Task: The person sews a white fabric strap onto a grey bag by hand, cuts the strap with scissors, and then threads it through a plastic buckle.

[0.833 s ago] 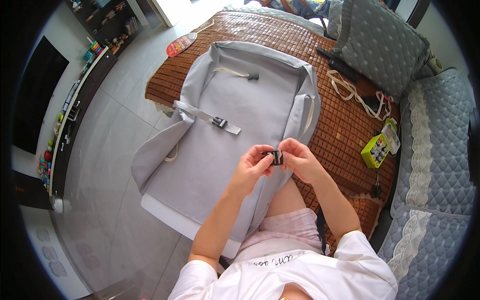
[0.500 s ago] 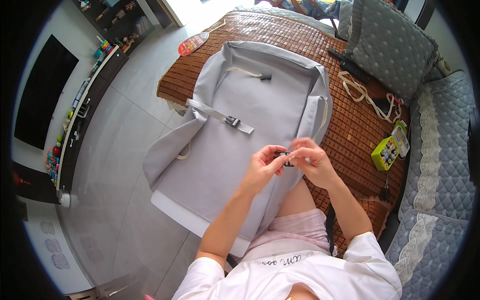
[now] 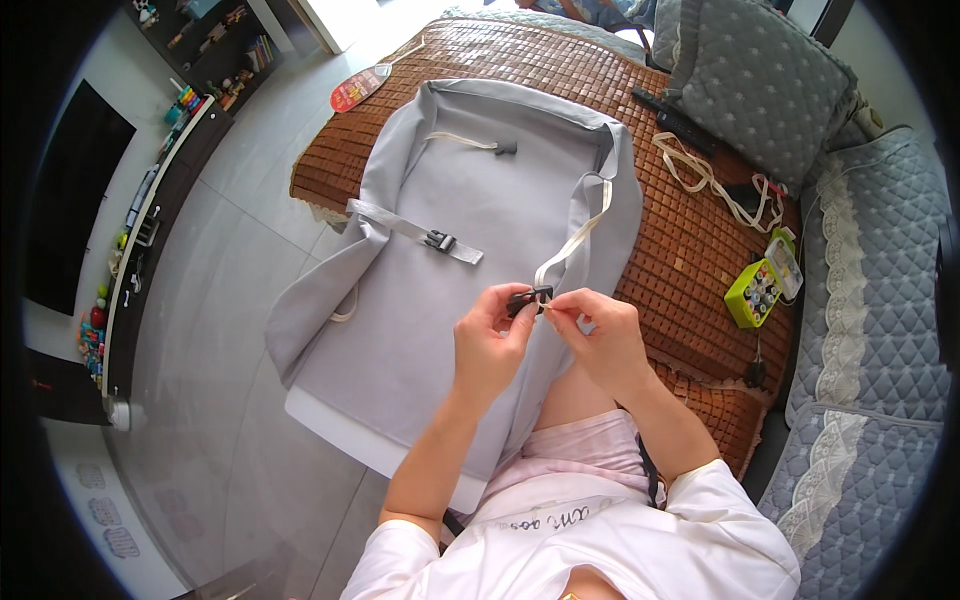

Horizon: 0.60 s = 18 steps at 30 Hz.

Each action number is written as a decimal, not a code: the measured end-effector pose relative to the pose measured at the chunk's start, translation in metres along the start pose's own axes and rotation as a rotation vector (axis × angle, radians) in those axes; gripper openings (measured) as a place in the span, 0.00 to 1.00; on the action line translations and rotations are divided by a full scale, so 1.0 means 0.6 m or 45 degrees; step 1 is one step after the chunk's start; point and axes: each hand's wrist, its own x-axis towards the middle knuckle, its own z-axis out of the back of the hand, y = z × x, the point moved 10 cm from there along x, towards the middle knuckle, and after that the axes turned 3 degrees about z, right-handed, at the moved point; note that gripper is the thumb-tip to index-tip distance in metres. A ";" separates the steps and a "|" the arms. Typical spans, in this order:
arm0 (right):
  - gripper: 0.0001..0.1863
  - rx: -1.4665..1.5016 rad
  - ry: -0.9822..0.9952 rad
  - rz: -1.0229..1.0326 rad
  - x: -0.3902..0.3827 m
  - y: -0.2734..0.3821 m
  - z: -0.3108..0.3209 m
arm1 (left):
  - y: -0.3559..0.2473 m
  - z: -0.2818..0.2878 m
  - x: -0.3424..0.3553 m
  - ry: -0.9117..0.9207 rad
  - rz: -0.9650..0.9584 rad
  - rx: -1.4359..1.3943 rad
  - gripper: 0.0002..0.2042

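Note:
My left hand (image 3: 488, 338) pinches a black plastic buckle (image 3: 523, 300) over the right side of a large grey fabric cover (image 3: 440, 335). A cream-coloured strap (image 3: 577, 240) runs from the cover's right flap down to this buckle. At the buckle's right side, the fingertips of my right hand (image 3: 606, 333) are closed on the strap's end. Another black buckle (image 3: 439, 241) sits on a grey strap lying across the cover. Further up, a second cream strap (image 3: 458, 138) ends in a dark clip (image 3: 506, 148).
The cover rests on a brown tiled mat (image 3: 680, 250) and my lap. To the right are a loose cream strap (image 3: 700, 170), a green box of thread spools (image 3: 752, 295), a dark remote (image 3: 672, 122) and a grey cushion (image 3: 760, 85). A red hand fan (image 3: 358, 90) lies at the far left.
Both hands and the buckle have shifted slightly left in the picture. The right fingers, blurred before, now pinch the strap end, and the strap shows drawn down to the buckle.

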 end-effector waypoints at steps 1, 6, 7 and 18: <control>0.05 -0.003 -0.046 0.003 0.000 0.003 -0.001 | -0.004 0.000 -0.003 -0.001 -0.002 0.003 0.08; 0.04 0.030 -0.126 -0.032 0.000 0.010 -0.005 | -0.042 0.007 -0.021 -0.126 -0.186 0.346 0.04; 0.04 0.058 -0.138 -0.063 -0.002 0.005 -0.006 | -0.039 0.010 -0.023 -0.129 -0.185 0.346 0.04; 0.07 0.115 -0.120 -0.013 -0.009 -0.002 -0.017 | 0.051 -0.010 -0.019 0.380 0.148 -0.269 0.06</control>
